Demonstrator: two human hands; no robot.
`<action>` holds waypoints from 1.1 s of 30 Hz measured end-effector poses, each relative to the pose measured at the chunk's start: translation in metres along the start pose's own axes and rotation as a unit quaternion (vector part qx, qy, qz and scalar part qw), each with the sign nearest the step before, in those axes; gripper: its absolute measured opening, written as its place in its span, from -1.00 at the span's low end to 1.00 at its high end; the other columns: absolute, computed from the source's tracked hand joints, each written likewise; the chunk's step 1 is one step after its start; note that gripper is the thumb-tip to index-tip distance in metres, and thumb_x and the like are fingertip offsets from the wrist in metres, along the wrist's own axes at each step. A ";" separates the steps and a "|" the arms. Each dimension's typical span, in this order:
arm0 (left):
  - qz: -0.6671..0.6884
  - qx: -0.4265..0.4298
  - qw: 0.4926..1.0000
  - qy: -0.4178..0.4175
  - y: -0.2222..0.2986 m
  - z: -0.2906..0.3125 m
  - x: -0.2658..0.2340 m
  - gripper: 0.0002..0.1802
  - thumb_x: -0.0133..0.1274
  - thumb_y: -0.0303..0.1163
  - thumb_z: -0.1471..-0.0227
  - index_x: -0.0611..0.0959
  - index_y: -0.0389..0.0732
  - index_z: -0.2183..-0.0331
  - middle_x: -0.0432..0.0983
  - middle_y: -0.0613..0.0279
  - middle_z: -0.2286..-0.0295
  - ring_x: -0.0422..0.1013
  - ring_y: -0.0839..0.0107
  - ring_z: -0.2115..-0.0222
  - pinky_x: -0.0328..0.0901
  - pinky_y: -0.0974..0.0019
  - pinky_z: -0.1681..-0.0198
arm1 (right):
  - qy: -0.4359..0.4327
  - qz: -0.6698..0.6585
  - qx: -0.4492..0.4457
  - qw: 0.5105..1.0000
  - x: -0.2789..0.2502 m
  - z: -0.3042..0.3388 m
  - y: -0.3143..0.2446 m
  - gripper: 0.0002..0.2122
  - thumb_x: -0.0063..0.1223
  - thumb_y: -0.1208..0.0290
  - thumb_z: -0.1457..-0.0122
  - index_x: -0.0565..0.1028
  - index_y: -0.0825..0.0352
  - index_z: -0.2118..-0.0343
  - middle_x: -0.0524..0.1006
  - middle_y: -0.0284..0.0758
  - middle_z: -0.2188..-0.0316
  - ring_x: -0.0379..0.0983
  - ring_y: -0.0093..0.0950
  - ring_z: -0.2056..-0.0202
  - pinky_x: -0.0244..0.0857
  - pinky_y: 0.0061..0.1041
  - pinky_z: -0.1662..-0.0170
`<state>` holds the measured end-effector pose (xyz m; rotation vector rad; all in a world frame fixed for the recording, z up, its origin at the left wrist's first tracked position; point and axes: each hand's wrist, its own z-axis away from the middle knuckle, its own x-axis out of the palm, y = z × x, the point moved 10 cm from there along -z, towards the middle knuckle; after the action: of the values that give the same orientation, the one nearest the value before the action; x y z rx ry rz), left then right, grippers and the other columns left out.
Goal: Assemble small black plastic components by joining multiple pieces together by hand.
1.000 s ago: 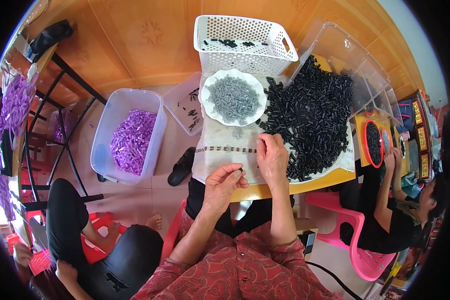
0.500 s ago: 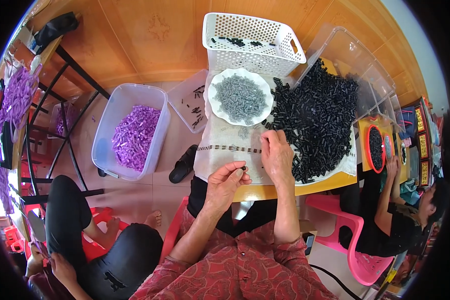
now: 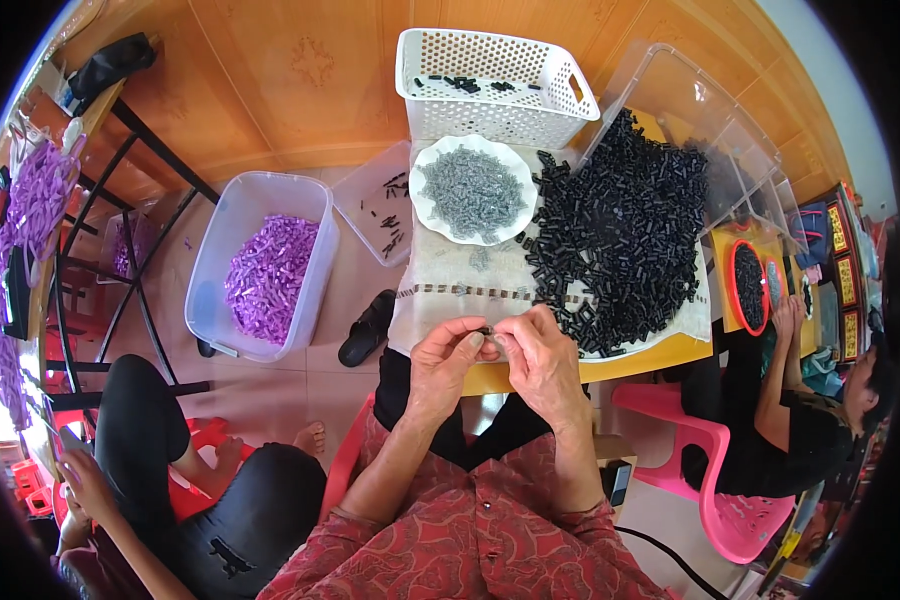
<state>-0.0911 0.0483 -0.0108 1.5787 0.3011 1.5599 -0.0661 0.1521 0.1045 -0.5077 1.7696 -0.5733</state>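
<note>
We look down on a yellow table [image 3: 660, 354] spread with a pale cloth [image 3: 438, 268]. A broad heap of black tubular pieces [image 3: 620, 240] covers its right side; a white perforated basket [image 3: 490, 122] stands toward the far edge, and before it a scalloped white plate [image 3: 430, 221] of clear pieces [image 3: 472, 190]. Nearest us, the right hand [image 3: 545, 362] curls its fingers to meet the left's; we cannot tell what it grips. The left hand [image 3: 444, 364] pinches a small dark piece [image 3: 486, 331] between thumb and forefinger, over the near edge.
</note>
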 end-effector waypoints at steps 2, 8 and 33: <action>-0.011 0.004 1.000 -0.007 0.001 0.001 0.001 -0.78 -0.04 -0.58 -0.11 0.53 -0.33 0.16 0.55 0.19 0.39 0.49 0.48 0.38 0.40 0.43 0.22 | 0.004 0.012 -0.005 1.000 -0.002 0.001 -0.003 -0.91 0.09 0.58 -0.05 0.46 0.27 0.38 0.35 -0.28 0.52 0.41 -0.34 0.58 0.29 -0.42 0.53; -0.076 0.020 0.997 -0.027 0.005 0.004 0.008 -0.80 -0.02 -0.58 -0.10 0.55 -0.32 0.18 0.54 0.23 0.38 0.49 0.51 0.37 0.39 0.46 0.22 | -0.012 0.061 -0.008 0.998 -0.005 0.004 -0.009 -0.89 0.08 0.59 -0.03 0.45 0.26 0.38 0.35 -0.29 0.49 0.43 -0.32 0.56 0.32 -0.39 0.52; 0.187 -0.088 0.976 -0.065 -0.013 0.007 0.018 -0.70 -0.07 -0.50 -0.15 0.50 -0.33 0.07 0.49 0.19 0.38 0.43 0.43 0.38 0.40 0.34 0.25 | 0.011 -0.451 0.213 0.867 0.018 0.043 0.056 -0.79 -0.03 0.56 -0.18 0.46 0.44 0.12 0.53 -0.26 0.33 0.49 -0.58 0.44 0.36 -0.66 0.39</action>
<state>-0.0766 0.0656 -0.0062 1.6520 -0.2143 1.7000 -0.0318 0.1799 0.0465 -1.0099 1.2771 -1.5818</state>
